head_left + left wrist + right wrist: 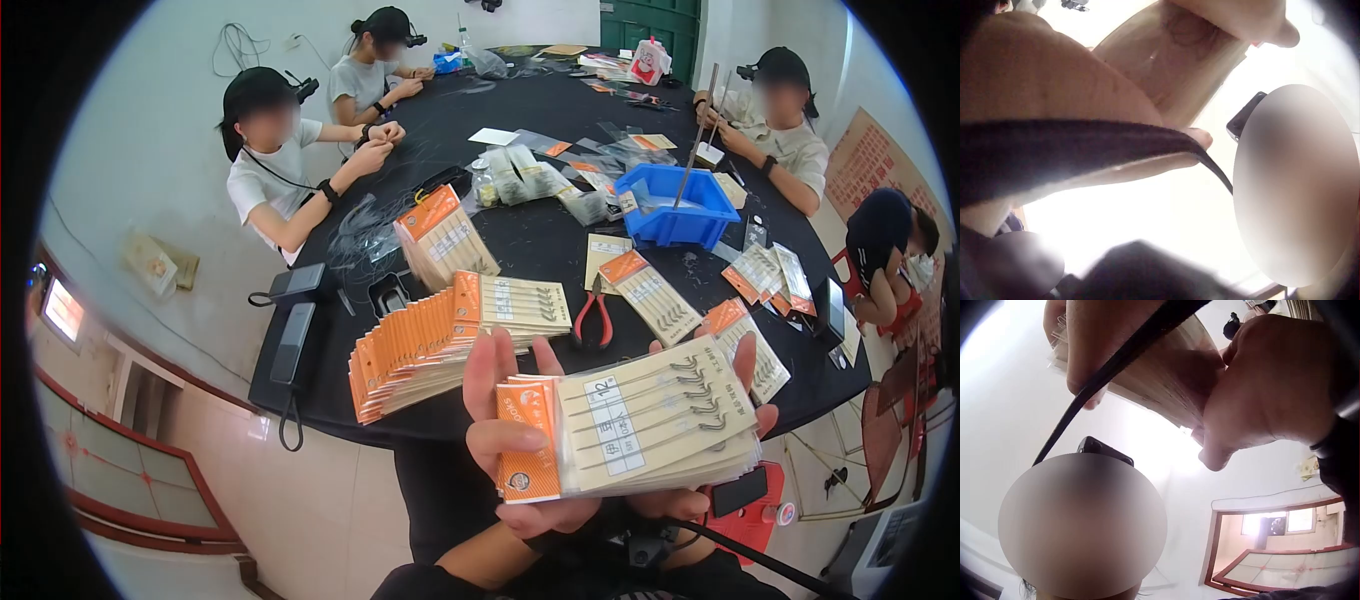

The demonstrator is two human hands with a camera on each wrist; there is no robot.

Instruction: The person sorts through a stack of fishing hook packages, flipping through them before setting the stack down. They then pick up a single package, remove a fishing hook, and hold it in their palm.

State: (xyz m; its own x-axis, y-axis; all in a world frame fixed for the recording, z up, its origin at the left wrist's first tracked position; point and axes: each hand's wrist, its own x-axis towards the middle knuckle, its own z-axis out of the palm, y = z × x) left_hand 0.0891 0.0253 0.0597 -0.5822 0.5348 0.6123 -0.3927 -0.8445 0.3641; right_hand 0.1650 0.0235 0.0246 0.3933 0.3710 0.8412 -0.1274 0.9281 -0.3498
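Packet stack lies lengthwise between both hands, its orange end in the left grip

The packet stack [640,420] is held up in front of the body, top card facing the wearer. Its long axis runs from the left hand [492,438] across to the right hand [672,503], rising slightly toward the right. The left grip is closed on the orange header end: thumb laid over the face, other fingers behind. The right grip takes the hook end, fingers curled at the far edge and thumb beneath. The cards are slightly fanned at the lower right, so squaring the edges would, I judge, depend on the right grip.

The fanned packet row [420,350] on the bench [540,100] lies just beyond and left of the left grip, making that hand the nearer one. Beyond the stack, between the two grips, are red-handled pliers [594,318]. Loose packets [655,298] lie beyond the right grip, with a blue bin [685,232] farther out. Left of the left grip, well apart, sits a dark device [292,343].
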